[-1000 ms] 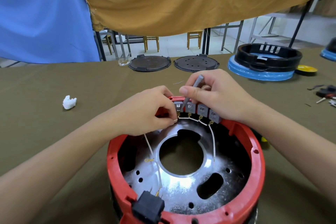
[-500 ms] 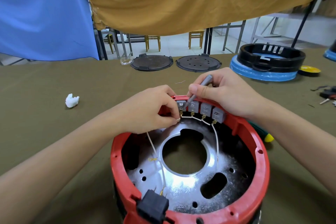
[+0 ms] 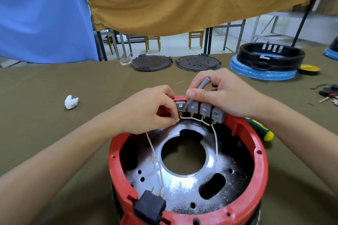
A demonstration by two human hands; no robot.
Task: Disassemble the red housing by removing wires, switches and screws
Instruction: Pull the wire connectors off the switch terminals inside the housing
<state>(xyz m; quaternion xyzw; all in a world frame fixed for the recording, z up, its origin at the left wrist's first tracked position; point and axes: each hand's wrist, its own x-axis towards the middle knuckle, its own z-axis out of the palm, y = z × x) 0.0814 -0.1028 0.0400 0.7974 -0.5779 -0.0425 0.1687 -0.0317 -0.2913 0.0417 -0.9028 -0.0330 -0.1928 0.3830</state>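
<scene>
Unmoved: left hand (image 3: 146, 113) pinching wire (image 3: 184, 118)

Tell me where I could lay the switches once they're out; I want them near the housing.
Bare cloth lies left of the red housing, between it and the white wad, and beyond the hands up to the two dark discs. The right side is crowded: a green-handled screwdriver, small parts.

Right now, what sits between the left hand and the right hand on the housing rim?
Head view: the leftmost grey switch, with the grey tool tip beside it, separates left hand from right hand.
</scene>
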